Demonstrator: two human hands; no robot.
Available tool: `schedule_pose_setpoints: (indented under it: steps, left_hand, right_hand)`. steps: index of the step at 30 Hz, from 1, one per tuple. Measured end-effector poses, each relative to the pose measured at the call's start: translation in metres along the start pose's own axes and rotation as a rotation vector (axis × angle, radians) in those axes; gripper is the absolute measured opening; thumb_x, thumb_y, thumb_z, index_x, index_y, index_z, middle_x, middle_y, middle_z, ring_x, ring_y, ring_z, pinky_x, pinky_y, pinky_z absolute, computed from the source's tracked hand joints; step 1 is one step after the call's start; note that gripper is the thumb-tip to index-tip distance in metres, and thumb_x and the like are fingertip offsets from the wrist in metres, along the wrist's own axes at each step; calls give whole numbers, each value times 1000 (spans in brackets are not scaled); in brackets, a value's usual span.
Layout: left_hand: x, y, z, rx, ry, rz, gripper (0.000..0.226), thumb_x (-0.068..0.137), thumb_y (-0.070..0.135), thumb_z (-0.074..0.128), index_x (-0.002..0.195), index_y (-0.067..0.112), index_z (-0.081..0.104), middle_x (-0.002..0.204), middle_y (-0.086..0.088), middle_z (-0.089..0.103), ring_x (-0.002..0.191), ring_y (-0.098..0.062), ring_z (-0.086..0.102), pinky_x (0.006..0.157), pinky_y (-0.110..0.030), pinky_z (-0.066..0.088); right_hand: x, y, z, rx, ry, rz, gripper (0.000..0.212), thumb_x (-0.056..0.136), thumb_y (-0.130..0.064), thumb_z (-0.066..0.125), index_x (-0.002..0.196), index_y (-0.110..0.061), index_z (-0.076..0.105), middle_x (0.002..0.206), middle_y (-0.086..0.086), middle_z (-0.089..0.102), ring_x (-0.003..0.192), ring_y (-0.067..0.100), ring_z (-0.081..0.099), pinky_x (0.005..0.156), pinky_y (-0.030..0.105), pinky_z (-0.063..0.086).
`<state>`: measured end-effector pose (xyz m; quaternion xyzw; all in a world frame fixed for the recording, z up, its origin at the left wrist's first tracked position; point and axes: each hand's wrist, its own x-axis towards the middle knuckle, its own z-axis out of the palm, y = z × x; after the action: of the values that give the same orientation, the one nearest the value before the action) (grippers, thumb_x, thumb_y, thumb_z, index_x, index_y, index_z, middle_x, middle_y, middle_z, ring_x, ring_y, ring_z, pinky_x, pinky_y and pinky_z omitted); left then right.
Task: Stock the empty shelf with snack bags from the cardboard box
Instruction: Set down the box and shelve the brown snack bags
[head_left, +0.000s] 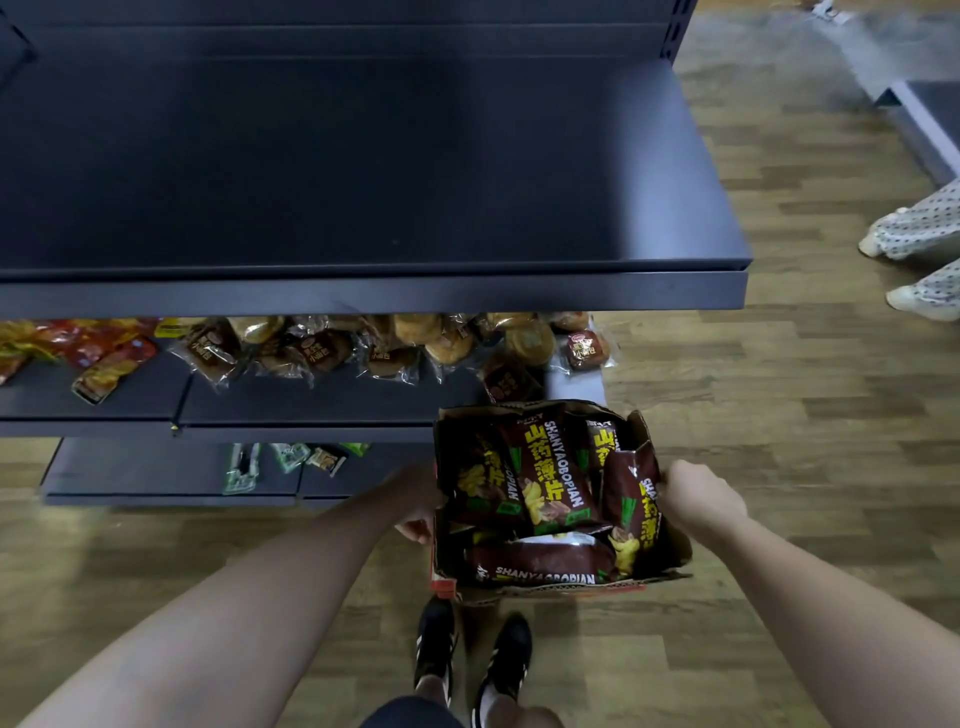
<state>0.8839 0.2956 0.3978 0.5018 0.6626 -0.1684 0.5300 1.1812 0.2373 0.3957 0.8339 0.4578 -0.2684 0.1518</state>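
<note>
Two bare forearms reach in from 7 and 5 o'clock toward a cardboard box (563, 584) held low at about 6 o'clock, above the person's black shoes (470, 657). Wood-look plank floor (779, 441) runs under everything, brown and streaked, and a dark metal shelving unit fills the upper left.

Its top shelf (363, 171), from 9 to 1 o'clock, is a flat, matte, dark grey panel with a raised front lip and nothing on it. On the shelf below, wrapped buns (395, 345) in clear crinkled film lie in a row, with red and yellow packets (78, 348) at 9 o'clock. A lower shelf carries a few small green and white packets (291, 460).

In the open brown box, its flaps standing ragged, glossy dark maroon snack bags (553, 475) with yellow lettering are packed, some upright and one lying flat across the near side.

At the box's left wall is the left hand (418, 512), fingers curled against the cardboard edge. On the right flap is the right hand (698, 496), fingers wrapped over the rim beside a bag.

At 3 o'clock, near a grey platform, stand another person's polka-dot trouser legs (919, 244).
</note>
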Motion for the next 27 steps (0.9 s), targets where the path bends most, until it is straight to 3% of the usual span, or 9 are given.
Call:
schedule_pose_setpoints:
  steps: [2, 4, 6, 8, 11, 14, 18, 22, 27]
  left_hand:
    - [0, 1, -4, 132, -92, 27, 20, 95, 6, 49, 77, 14, 51, 70, -5, 61, 47, -5, 57, 48, -17, 50]
    - [1, 1, -6, 269, -110, 37, 18, 95, 3, 47, 81, 12, 52, 73, -7, 58, 50, -7, 55, 51, -18, 47]
    - [4, 5, -9, 358, 70, 105, 11, 96, 9, 43, 96, 6, 54, 78, -11, 60, 63, -18, 58, 58, -28, 46]
    - [5, 9, -9, 486, 365, 246, 27, 94, 15, 44, 118, 5, 50, 106, -14, 60, 90, -28, 61, 70, -36, 47]
    - [-1, 21, -6, 557, 544, 470, 46, 95, 17, 44, 138, 10, 31, 132, -13, 44, 117, -31, 48, 89, -42, 47]
    - [-5, 27, 3, 598, 465, 635, 45, 97, 25, 43, 139, 12, 34, 138, -10, 39, 126, -28, 41, 96, -41, 41]
    - [-1, 19, 18, 651, 295, 613, 62, 91, 48, 49, 141, 18, 31, 141, -7, 33, 129, -28, 37, 98, -43, 42]
    - [1, 11, 24, 776, 266, 604, 72, 87, 50, 55, 143, 18, 24, 144, -11, 25, 127, -33, 35, 94, -45, 43]
    - [4, 12, 17, 858, 212, 610, 71, 86, 51, 56, 141, 19, 25, 142, -13, 24, 124, -35, 36, 92, -46, 45]
  right_hand:
    - [-5, -2, 3, 12, -18, 22, 14, 87, -21, 45, 92, -14, 56, 108, 11, 65, 92, 31, 60, 74, 31, 42]
    - [-10, -5, 4, 66, 41, 52, 11, 88, -17, 43, 93, -12, 51, 109, 13, 63, 92, 33, 58, 73, 33, 41]
    - [-16, -10, 4, 192, 248, 41, 12, 88, -13, 45, 99, -10, 50, 107, 14, 60, 97, 34, 57, 71, 36, 40]
    - [-23, -21, 1, 301, 445, -84, 19, 86, -8, 49, 105, -9, 53, 106, 13, 56, 101, 33, 54, 74, 37, 42]
    - [-36, -48, 4, 358, 475, -347, 37, 80, -1, 54, 116, -9, 55, 114, 11, 51, 107, 30, 49, 85, 38, 45]
    - [-46, -74, 14, 296, 399, -501, 45, 74, 0, 60, 118, -6, 56, 118, 16, 51, 107, 34, 52, 87, 40, 48]
    - [-46, -94, 37, 112, 327, -595, 59, 68, -9, 63, 125, -5, 52, 125, 21, 50, 109, 42, 53, 88, 47, 50]
    - [-44, -102, 45, 17, 203, -474, 66, 90, -34, 51, 148, -20, 23, 152, 16, 17, 131, 42, 32, 98, 48, 43]
    - [-44, -106, 49, -46, 141, -429, 78, 92, -47, 46, 151, -21, 2, 158, 9, -3, 136, 38, 25, 98, 46, 42]
